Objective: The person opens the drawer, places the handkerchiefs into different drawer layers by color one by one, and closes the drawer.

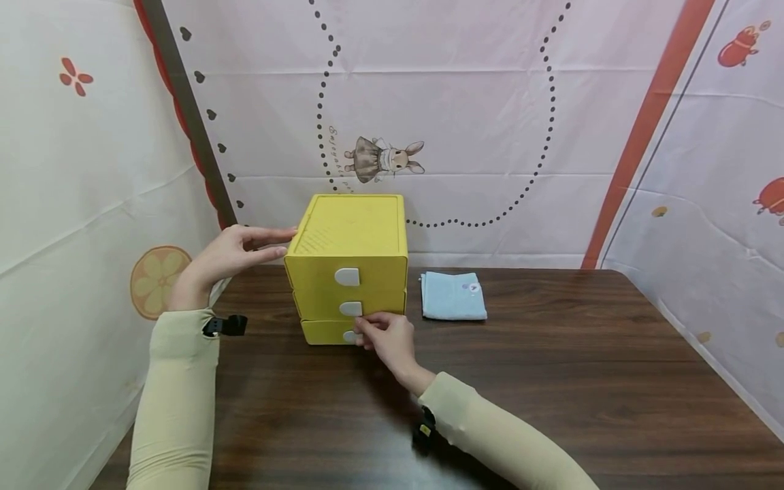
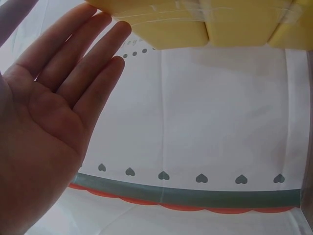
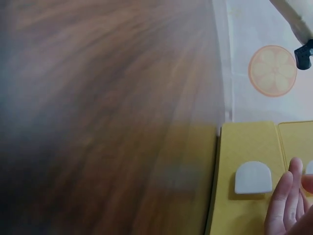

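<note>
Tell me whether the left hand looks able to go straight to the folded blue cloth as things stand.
Probably not: the left hand is at the left side of the yellow drawer unit, while the blue cloth lies to the unit's right, so the unit stands between them.

yellow drawer unit (image 1: 380, 272), boxy, upright on the counter (image 1: 582, 340), toward the back edge. three tiers stacked; the bottom front shows shallowest from the head view. one white, round-ended pull tab (image 1: 347, 276) per front (bottom tab partly hidden). drawers look pushed in, or nearly. flat top with a raised rim, textured patch at near left corner. clear shiny strip (image 2: 181, 17) across the side.
</note>
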Demonstrator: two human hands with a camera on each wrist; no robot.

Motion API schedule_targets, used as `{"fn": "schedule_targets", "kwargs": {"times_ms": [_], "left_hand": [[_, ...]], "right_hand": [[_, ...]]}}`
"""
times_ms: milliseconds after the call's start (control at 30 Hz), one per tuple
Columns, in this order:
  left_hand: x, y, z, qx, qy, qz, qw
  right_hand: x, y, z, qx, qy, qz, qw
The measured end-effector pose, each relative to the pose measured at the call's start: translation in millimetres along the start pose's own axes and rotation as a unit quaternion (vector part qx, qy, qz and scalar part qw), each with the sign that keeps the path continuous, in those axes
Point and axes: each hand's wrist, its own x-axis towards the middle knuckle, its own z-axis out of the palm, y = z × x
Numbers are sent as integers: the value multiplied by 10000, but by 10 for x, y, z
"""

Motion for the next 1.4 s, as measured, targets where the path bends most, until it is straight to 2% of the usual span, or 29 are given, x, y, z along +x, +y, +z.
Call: {"fn": "schedule_targets", "kwargs": {"times_ms": [300,700,1067,1400], "left_hand": [[-10,30,-7,-374,-70,-16,9993],[-3,21,-15,-210,-45,5,9998],[-2,35,-16,-318,-107,18,9994],[-1,33,-22,-219,-94,8,9997]], "right_hand": [[-37,43,-77,-395,-263,169,9987],[-50,71,-155,-763,-477,320,9954],[-48,91,-159,-791,-756,622,9920],[-38,99,-139,-971,-733,448,9916]]}}
